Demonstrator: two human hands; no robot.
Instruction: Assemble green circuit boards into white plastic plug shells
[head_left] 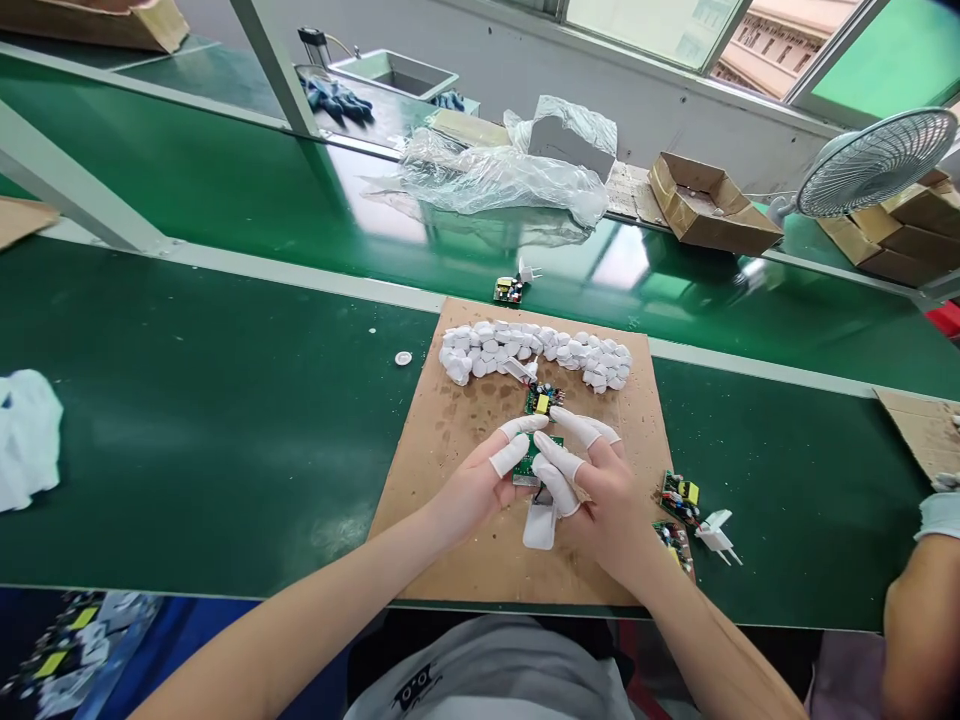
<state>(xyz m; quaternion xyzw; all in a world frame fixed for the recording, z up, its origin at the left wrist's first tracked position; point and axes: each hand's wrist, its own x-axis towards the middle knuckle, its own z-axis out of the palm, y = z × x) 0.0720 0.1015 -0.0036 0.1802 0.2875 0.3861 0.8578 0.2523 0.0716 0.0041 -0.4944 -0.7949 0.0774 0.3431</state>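
Both my hands, with white finger covers, meet over the cardboard sheet [450, 500]. A green circuit board [528, 462] is held between them; my left hand [487, 475] grips its left side and my right hand [592, 480] its right side. A white plug housing [539, 525] hangs below the board, toward me. Just beyond my fingertips lies another board with a yellow part [543, 401], beside a white plug piece. White round pieces [491, 350] are heaped in a curved row at the back of the cardboard.
Boards [679, 495] with a white plug [718, 534] lie right of the cardboard. Another board [508, 290] sits behind it. A white cloth [28, 438] lies far left. A person's arm [926, 620] shows at right. Behind are plastic wrap [495, 180], an open box [712, 205] and a fan [877, 160].
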